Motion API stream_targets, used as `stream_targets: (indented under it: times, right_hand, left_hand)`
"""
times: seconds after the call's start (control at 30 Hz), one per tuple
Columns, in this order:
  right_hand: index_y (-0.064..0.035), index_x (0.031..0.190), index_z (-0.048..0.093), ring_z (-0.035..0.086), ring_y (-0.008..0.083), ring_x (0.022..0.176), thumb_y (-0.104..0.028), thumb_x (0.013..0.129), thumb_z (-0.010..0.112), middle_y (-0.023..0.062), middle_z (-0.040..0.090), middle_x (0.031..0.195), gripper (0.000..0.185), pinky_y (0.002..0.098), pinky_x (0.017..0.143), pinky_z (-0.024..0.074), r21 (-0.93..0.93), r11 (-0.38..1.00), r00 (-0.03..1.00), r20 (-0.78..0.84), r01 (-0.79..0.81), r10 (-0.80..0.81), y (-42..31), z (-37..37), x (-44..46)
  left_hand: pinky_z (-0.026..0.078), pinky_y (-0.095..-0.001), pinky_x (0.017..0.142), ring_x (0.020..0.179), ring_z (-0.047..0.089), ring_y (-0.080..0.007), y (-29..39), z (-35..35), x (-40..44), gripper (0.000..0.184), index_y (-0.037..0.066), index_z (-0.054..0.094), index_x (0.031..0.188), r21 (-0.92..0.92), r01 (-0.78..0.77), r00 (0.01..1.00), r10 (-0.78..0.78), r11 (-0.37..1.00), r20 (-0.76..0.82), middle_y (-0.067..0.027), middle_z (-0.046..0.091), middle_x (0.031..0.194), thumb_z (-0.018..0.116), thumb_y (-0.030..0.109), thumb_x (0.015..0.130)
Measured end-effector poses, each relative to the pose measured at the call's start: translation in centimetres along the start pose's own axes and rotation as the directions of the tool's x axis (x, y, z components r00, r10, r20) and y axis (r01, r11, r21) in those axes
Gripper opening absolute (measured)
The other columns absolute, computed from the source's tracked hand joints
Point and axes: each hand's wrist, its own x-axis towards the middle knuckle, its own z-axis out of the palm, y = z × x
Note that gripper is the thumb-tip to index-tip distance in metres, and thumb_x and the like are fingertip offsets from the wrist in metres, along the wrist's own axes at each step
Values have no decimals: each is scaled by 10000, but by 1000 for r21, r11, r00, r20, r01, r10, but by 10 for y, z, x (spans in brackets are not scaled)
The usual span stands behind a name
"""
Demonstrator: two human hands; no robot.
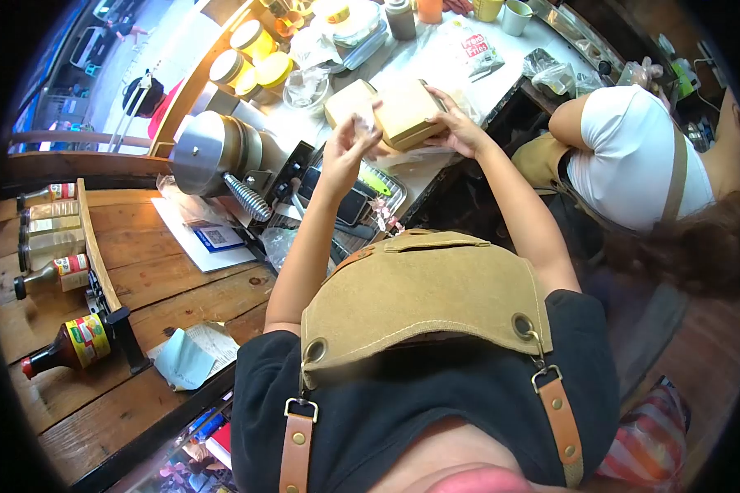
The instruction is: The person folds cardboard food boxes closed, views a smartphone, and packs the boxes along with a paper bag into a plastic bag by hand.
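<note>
A light brown cardboard food box (407, 117) is in front of me over the white counter, closed on top. My right hand (458, 128) grips its right side, thumb near the front edge and fingers along the far side. My left hand (351, 152) is at the box's left front corner, its fingers raised and blurred, so their hold is unclear. Just left of this box is a second light brown box (347, 100), partly behind my left fingers. Clear plastic lies around and under the boxes.
Yellow-lidded jars (253, 39) and a clear tub (307, 92) stand at the back left. A round metal machine (205, 154) with a spring is left of my arm. Sauce bottles (80, 341) line the wooden ledge. A person in a white shirt (633, 156) is close on my right.
</note>
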Motion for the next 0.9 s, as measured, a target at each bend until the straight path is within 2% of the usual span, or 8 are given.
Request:
stream_targets:
  times: [0.27,0.43,0.5,0.6,0.63,0.73,0.87,0.9]
  right_hand:
    - [-255,1371,324,485,86,992,-71,865,538,55,429,1224,578,236,812,446,-236,970,998,-29,-65,60,15,20,11]
    - [-188,1382,325,486,66,895,-39,868,493,45,487,1092,561,193,715,434,-388,917,995,-68,-93,72,10,24,12]
    - [-173,1398,310,372,15,591,-24,822,449,-41,456,749,611,133,484,285,-437,899,999,-28,-37,27,-2,29,11]
    - [-150,1402,300,362,13,539,9,798,436,-47,443,686,639,133,453,275,-423,901,994,1,-101,112,-23,33,3]
    - [-142,1403,297,376,9,551,12,795,436,-39,449,693,643,137,454,284,-378,916,990,-4,-134,143,-25,34,2]
    - [-137,1402,295,421,13,601,1,807,471,-10,494,751,636,140,493,331,-488,867,985,74,-103,158,-26,29,1]
    - [-123,1397,303,520,76,761,-57,820,566,68,561,929,637,185,617,429,-580,812,986,95,-55,134,-16,25,5]
    - [-115,1393,309,529,118,852,-99,814,610,103,549,1032,653,226,695,441,-753,657,995,59,-8,80,-14,21,7]
  left_hand:
    - [452,-225,669,851,648,-177,8,-5,61,408,38,457,1243,30,-65,996,63,997,59,-68,549,1167,567,162,870]
    - [460,-205,625,784,657,-145,9,-11,64,398,34,493,1222,-37,-134,989,136,990,51,-40,612,975,599,135,851]
    - [496,-240,678,846,624,-128,6,-10,70,373,17,502,1198,-93,-201,975,208,975,77,-53,600,979,593,130,855]
    - [497,-246,694,864,606,-128,11,-12,79,355,14,506,1187,-92,-153,985,159,984,70,-70,597,986,586,132,861]
    - [475,-221,684,771,615,-113,12,-14,79,342,38,527,1190,-72,-159,984,164,985,63,-53,569,1102,573,135,865]
    - [445,-202,640,769,628,-118,22,-14,65,350,38,530,1184,102,-95,994,89,990,60,-48,578,1084,593,162,863]
    - [426,-198,622,782,645,-142,28,-13,23,397,32,498,1223,71,75,997,-76,995,19,-51,579,1097,595,200,876]
    - [427,-200,621,782,645,-145,29,-11,12,398,32,496,1225,49,111,994,-110,993,-19,-56,577,1123,595,195,876]
